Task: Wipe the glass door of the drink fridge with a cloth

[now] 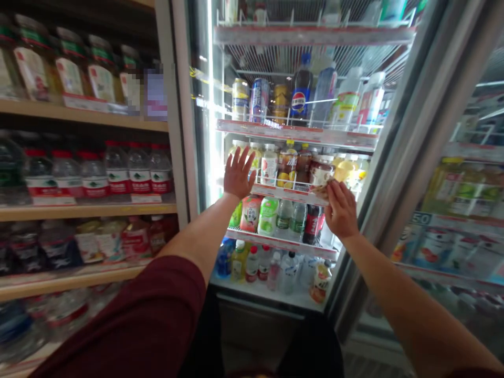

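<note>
1. Head view: the person stands before an open fridge [271,294], both bare arms stretched forward into it.
2. The left hand [238,174] is up at the left end of the middle shelf [283,193]. Its fingers are spread wide and straight and grip nothing, and the palm faces the bottles.
3. The right hand [340,210] is at the front edge of that same shelf, near its right end, with its back to the camera.
4. Its fingers lie over a pale cloth [323,189], which rests against the shelf's front rail. Whether they clasp the cloth or only press on it cannot be told.
5. On the middle shelf between the two hands stand a white-labelled bottle [270,164], a yellow-capped bottle [289,164] and a dark jar [321,170], the jar just behind the cloth.
6. On the shelf above, a Pepsi bottle [301,95] stands near the middle, with cans [260,97] towards the left end.
7. On the shelf below, a pink carton [250,212] and a green bottle [268,215] stand at the left end. A dark red-labelled bottle [313,221] stands at the right end, beside the right hand's wrist.
8. The glass door [429,136] stands swung open at the right.
9. Left of the fridge, wooden shelves [86,211] carry rows of red-capped water bottles [118,173].
</note>
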Demonstrator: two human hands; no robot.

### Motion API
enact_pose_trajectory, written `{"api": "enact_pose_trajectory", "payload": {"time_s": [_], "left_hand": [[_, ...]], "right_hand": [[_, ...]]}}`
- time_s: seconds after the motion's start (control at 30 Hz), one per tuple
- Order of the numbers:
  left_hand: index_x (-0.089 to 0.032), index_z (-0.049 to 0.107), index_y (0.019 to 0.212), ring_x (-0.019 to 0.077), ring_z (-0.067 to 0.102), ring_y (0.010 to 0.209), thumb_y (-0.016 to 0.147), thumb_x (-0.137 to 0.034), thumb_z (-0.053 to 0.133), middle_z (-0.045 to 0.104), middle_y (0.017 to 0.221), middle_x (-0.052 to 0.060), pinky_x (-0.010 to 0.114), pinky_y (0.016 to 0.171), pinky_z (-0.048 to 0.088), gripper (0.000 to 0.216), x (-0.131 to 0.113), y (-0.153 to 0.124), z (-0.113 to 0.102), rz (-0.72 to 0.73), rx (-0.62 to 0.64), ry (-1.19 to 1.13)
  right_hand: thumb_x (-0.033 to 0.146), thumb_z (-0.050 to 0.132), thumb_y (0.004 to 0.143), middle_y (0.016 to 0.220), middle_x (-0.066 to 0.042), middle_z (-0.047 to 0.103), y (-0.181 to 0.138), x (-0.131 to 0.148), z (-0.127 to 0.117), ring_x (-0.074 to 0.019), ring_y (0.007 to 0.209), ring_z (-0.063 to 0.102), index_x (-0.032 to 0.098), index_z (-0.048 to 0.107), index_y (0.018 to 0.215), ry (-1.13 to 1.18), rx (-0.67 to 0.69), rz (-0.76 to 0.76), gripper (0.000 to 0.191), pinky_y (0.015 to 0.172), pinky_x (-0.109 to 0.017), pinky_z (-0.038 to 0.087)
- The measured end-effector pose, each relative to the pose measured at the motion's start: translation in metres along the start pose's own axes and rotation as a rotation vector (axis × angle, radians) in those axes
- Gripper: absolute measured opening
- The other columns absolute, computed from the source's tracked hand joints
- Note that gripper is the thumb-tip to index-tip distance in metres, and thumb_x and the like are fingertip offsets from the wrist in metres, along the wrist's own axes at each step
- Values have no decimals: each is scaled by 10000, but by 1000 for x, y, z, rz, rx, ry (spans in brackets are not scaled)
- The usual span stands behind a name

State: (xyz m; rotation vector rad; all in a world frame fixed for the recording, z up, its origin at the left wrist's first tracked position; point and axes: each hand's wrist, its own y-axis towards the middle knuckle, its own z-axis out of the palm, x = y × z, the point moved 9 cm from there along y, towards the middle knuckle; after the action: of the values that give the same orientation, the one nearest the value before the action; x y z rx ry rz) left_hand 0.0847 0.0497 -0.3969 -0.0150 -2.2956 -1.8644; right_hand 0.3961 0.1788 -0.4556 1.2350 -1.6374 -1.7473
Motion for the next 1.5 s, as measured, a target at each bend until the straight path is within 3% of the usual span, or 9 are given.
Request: {"api": "enact_pose_trajectory", "payload": {"time_s": [0.2, 0.3, 0.43, 0.7, 0.9, 1.1, 1.2, 1.4, 1.5], "left_hand": [[-185, 424, 1667, 283, 144, 1674, 1046, -320, 452, 354, 1743, 94, 557, 1395, 101, 637, 1, 0, 0, 3, -21, 8], [-176, 440, 1658, 280, 137, 1675, 1047, -329, 451, 362, 1739, 97, 547, 1395, 107, 629, 1, 0, 1, 9, -26, 14], [-170, 448, 1649, 276, 142, 1674, 1055, -334, 433, 372, 1734, 107, 548, 1390, 141, 617, -1, -1, 0, 26, -39, 27], [-180, 443, 1652, 287, 161, 1672, 1059, -344, 430, 369, 1736, 106, 567, 1386, 145, 616, 0, 0, 0, 3, -22, 6], [-174, 428, 1662, 304, 160, 1673, 1048, -337, 434, 359, 1742, 108, 578, 1385, 126, 635, -1, 1, 1, -13, 6, -11], [-168, 438, 1656, 294, 153, 1674, 1052, -335, 420, 355, 1744, 110, 560, 1389, 118, 627, -2, 1, 0, -19, 19, 11], [-183, 429, 1662, 284, 146, 1676, 1045, -333, 435, 345, 1750, 94, 547, 1394, 90, 635, 0, 1, 1, -35, 31, 5], [-185, 435, 1656, 291, 151, 1675, 1041, -332, 441, 354, 1745, 102, 561, 1390, 107, 632, 0, 1, 0, -34, 13, -28], [-192, 434, 1656, 281, 143, 1676, 1045, -343, 436, 353, 1745, 99, 557, 1392, 103, 630, 0, 1, 1, -32, 21, -26]], "right_hand": [[176, 445, 983, 1655, -137, 506, 28, -37, -7, -316, 1606, 364, 176, 445, 1651, -31, -45, 106, 668, 1296, -587, 341], [185, 423, 988, 1672, -141, 478, 13, -45, -13, -326, 1608, 355, 171, 421, 1663, -59, -105, 191, 675, 1292, -609, 345], [206, 446, 995, 1631, -163, 526, -17, -42, -16, -336, 1583, 402, 156, 444, 1650, -85, -108, 174, 657, 1285, -600, 366], [221, 429, 955, 1657, -174, 477, 5, -82, -20, -340, 1605, 352, 110, 469, 1626, -74, -160, 303, 681, 1294, -609, 354], [202, 426, 947, 1682, -191, 430, -22, -79, -18, -340, 1617, 319, 88, 429, 1643, -67, -158, 356, 705, 1311, -608, 326], [199, 417, 903, 1714, -170, 372, 8, -92, -9, -345, 1642, 244, 105, 393, 1658, -43, -123, 416, 761, 1317, -663, 271], [193, 415, 904, 1723, -166, 359, 18, -85, -6, -333, 1645, 238, 111, 376, 1665, -53, -127, 424, 766, 1319, -649, 272], [210, 425, 973, 1656, -173, 487, 11, -32, 1, -329, 1622, 324, 140, 440, 1642, -22, -61, 223, 673, 1304, -608, 320], [195, 423, 958, 1654, -155, 497, 28, -22, 5, -327, 1619, 330, 154, 444, 1643, 1, -44, 192, 687, 1294, -606, 344]]}}
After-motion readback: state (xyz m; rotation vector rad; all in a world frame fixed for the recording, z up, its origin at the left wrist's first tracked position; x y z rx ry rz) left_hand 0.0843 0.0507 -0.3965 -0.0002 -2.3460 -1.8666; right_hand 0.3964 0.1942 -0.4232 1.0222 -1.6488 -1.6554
